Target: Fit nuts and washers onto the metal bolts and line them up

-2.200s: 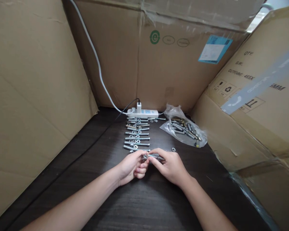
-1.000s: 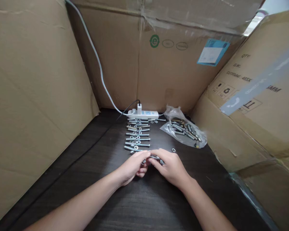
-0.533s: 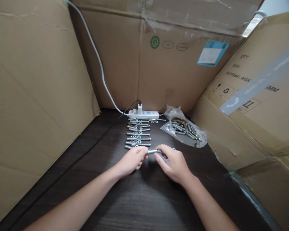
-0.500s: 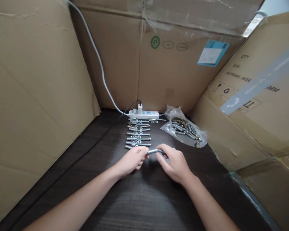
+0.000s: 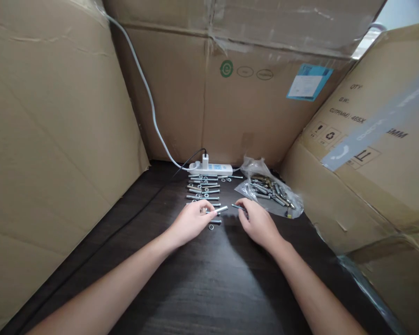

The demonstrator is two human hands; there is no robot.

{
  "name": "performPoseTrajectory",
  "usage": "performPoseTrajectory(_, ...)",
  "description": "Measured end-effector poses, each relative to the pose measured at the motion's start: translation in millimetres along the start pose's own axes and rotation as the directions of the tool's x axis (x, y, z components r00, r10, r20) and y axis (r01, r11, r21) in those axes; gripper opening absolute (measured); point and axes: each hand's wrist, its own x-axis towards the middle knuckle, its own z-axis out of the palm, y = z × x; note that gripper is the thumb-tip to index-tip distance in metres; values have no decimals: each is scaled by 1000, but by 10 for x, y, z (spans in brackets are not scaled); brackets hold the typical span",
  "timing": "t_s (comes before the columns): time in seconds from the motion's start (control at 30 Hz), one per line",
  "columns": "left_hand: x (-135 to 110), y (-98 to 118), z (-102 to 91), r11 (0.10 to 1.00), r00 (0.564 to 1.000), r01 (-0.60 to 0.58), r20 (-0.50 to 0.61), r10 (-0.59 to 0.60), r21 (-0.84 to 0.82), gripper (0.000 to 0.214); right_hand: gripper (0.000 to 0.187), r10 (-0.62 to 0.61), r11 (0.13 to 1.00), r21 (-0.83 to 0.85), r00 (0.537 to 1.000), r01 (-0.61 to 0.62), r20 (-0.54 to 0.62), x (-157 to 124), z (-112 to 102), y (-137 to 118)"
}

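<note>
My left hand (image 5: 190, 223) is closed around a silvery metal sleeve (image 5: 222, 210), whose free end points right. Across a small gap, my right hand (image 5: 260, 222) pinches a thin bolt (image 5: 236, 206) with its tip toward the sleeve. The two parts are apart. Beyond and partly under my left hand lie stacked rows of bolts (image 5: 213, 198) with sleeves, nuts and washers beside them. A bolt end (image 5: 215, 222) and a loose washer (image 5: 211, 227) show just right of my left fingers.
A clear plastic bag (image 5: 246, 188) of metal bolts and sleeves lies at the back right. Behind the rows stands a white power strip (image 5: 225, 169) with a plugged-in charger (image 5: 205, 161). A black cable (image 5: 125, 217) crosses the dark table on the left. Cardboard boxes (image 5: 174, 107) wall three sides.
The sleeve and bolt, end to end between my hands before, are now separated. My hands have moved slightly apart, uncovering a bolt end and washer near my left hand.
</note>
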Motion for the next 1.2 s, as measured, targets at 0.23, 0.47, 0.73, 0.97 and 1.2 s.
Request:
performPoseTrajectory(0.23, 721, 103, -69, 749, 986, -104, -33, 165, 654, 19, 30, 72, 956, -290, 996, -52, 60, 772, 119, 313)
performPoseTrajectory(0.47, 1332, 262, 45, 635, 984, -174, 107, 142, 752, 21, 27, 56, 955, -295, 994, -27, 90, 1204, 143, 419)
performPoseTrajectory(0.73, 1556, 258, 145, 569, 980, -196, 176, 92, 798, 23, 27, 4, 966, -257, 997, 15, 76, 1283, 261, 615)
performPoseTrajectory(0.97, 1619, 207, 139, 560, 983, -184, 153, 102, 808, 25, 26, -60, 982, -180, 998, 55, -20, 1216, 276, 646)
performPoseTrajectory(1.2, 1469, 224, 342, 565, 953, -303, 224, 206, 768, 34, 26, -120, 993, -36, 962, 115, -245, 779, 96, 590)
